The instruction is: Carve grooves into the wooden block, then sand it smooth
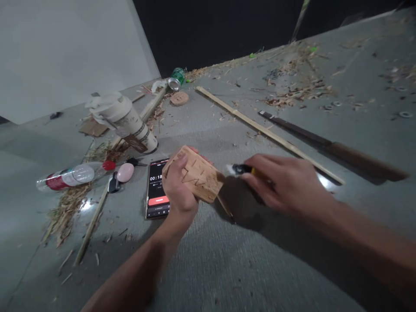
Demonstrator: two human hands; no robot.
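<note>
My left hand [178, 184] grips a wooden block [202, 175], thumb across its upper face. Dark carved zigzag lines run over that face, and something reddish shows behind its far edge. To the right, my right hand [286, 180] is closed around a black and yellow utility knife [242, 169]; its tip points at the block but stays apart from it. Motion blurs the blade. Partly under my left hand lies a phone [156, 188] with a timer on its screen. A thin wood strip [225, 210] shows below the block.
A knife with a long dark blade [299, 132] lies right of a bamboo strip [256, 125]. At left are a lidded cup [130, 123], a plastic bottle [73, 177] and a pink oval object [125, 172]. Farther back sit a green can [177, 79], a round wooden disc [179, 99] and shavings [299, 93].
</note>
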